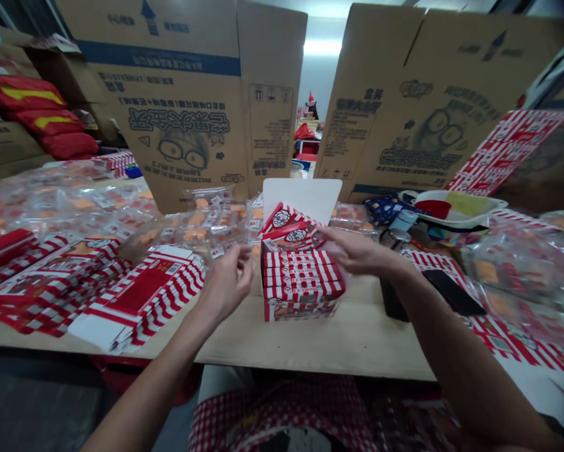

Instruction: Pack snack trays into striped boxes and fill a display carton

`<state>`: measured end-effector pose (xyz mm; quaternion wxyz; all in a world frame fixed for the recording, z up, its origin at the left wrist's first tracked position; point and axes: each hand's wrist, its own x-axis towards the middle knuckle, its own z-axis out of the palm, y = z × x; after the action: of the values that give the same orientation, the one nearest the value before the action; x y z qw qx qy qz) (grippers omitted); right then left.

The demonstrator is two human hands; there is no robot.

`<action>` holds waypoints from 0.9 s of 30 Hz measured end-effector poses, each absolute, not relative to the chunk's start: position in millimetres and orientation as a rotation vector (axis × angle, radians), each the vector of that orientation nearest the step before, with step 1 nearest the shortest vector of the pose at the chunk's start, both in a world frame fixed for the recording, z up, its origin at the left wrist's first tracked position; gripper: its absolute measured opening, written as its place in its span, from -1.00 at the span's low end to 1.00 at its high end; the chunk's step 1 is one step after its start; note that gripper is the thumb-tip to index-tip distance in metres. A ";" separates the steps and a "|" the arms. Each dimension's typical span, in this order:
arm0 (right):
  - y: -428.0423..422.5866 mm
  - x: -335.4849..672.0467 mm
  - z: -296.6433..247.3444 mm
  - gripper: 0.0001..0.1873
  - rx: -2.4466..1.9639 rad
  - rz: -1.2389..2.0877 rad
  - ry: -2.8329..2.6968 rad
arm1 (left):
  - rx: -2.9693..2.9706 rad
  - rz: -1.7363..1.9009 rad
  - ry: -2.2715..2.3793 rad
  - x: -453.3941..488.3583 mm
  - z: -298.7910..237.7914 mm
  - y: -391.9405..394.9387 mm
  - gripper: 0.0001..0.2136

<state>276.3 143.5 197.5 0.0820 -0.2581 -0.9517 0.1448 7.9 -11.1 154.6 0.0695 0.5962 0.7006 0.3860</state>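
Note:
A small red-and-white carton (300, 307) stands mid-table, its white lid flap (305, 196) raised at the back. Several striped packets (303, 273) are lined up in its front part, while red packets with a printed portrait (291, 237) lie tilted behind them. My left hand (231, 281) is just left of the carton with its fingers curled in, and nothing shows in them. On the other side, my right hand (354, 251) reaches to the carton's upper right edge with fingers stretched out. Its fingertips are partly blurred, so contact is hard to judge.
Flattened striped cartons (145, 289) lie stacked at left, beside more striped packs (51, 276). Clear bags of orange pieces (206, 223) spread behind. Large cardboard boxes (182, 113) wall the back. A dark bottle (394, 270), a phone (453, 292) and a white tray (484, 210) are at right.

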 end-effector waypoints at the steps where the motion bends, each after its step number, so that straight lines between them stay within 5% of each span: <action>1: 155.6 280.7 199.1 -0.42 -0.907 0.401 -2.808 | 1.869 1.199 2.110 9.9 164.4 3.7 -0.77; 4: 180.3 280.0 187.1 -0.53 -1.119 0.393 -2.805 | 2.188 1.082 1.982 30.3 183.4 59.6 -0.79; 9: 186.3 269.9 151.2 -0.34 -1.124 0.413 -2.707 | 2.274 0.832 1.923 64.5 172.9 127.3 -0.68; 13: 187.9 279.1 147.7 -0.25 -1.110 0.476 -2.568 | 2.275 0.929 1.904 57.2 155.2 123.9 -0.85; 21: 198.9 277.1 155.5 -0.42 -1.086 0.471 -2.473 | 2.095 1.248 1.917 31.1 146.9 93.1 -0.80; 27: 216.5 264.3 183.2 -0.34 -1.069 0.415 -2.539 | 1.962 1.222 1.926 28.9 146.7 111.6 -0.78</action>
<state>264.3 216.5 183.2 0.1768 -0.3778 -0.8969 0.1467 28.9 111.6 146.7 0.0666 0.6506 0.6387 0.4054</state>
